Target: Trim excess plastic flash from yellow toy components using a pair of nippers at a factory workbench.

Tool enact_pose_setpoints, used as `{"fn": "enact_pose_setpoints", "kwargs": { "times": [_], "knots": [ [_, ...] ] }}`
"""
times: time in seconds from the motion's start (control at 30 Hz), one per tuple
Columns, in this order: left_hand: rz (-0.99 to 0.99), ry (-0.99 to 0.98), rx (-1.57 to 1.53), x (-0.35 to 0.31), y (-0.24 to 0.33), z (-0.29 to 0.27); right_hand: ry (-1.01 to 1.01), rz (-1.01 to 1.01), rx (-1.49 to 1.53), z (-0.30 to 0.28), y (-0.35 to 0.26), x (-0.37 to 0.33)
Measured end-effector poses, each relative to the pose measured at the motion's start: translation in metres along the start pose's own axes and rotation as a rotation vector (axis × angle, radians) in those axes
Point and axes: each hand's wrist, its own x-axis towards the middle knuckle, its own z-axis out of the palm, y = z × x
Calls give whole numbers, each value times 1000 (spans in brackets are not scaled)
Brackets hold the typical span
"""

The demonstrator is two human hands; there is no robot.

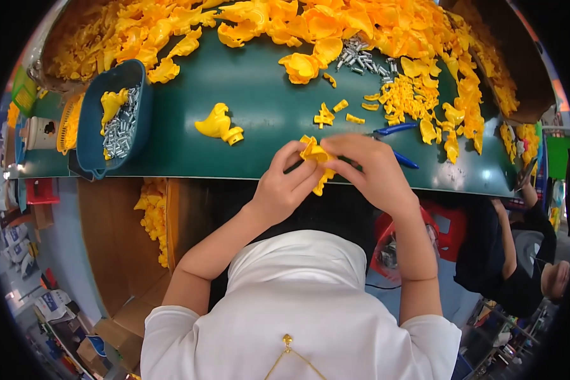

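Observation:
Just above the front edge of the green table (247,161), both my hands hold one yellow molded plastic part (315,152). My left hand (286,176) grips it from the left, fingers curled round it. My right hand (368,166) pinches its right side with thumb and fingers; the fingertips partly hide the part. To the left on the table lies a curved yellow plastic piece (218,123). Blue-handled pliers (404,158) lie just beyond my right hand, partly covered by it. A few small yellow pieces (324,116) lie beyond my hands.
A large heap of yellow shells (342,22) covers the far side. Small metal cylinders (359,58) lie beside a pile of small yellow pieces (408,98). A blue basket (144,117) at left holds metal cylinders. Cardboard boxes stand around; another person (519,253) is at right.

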Motion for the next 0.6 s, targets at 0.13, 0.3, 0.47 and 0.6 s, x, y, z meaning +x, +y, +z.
{"fn": "enact_pose_setpoints", "kwargs": {
  "times": [0.13,0.3,0.47,0.6],
  "knots": [
    [32,13,26,4,1,-5,-121,7,16,-16,-1,7],
    [57,39,48,2,-3,1,-209,-8,15,-19,8,10],
    [87,-10,57,8,-4,-1,-205,-18,76,-20,14,8],
    [92,-20,23,9,-5,-3,-192,-124,-5,-23,10,10]
  ]
}}
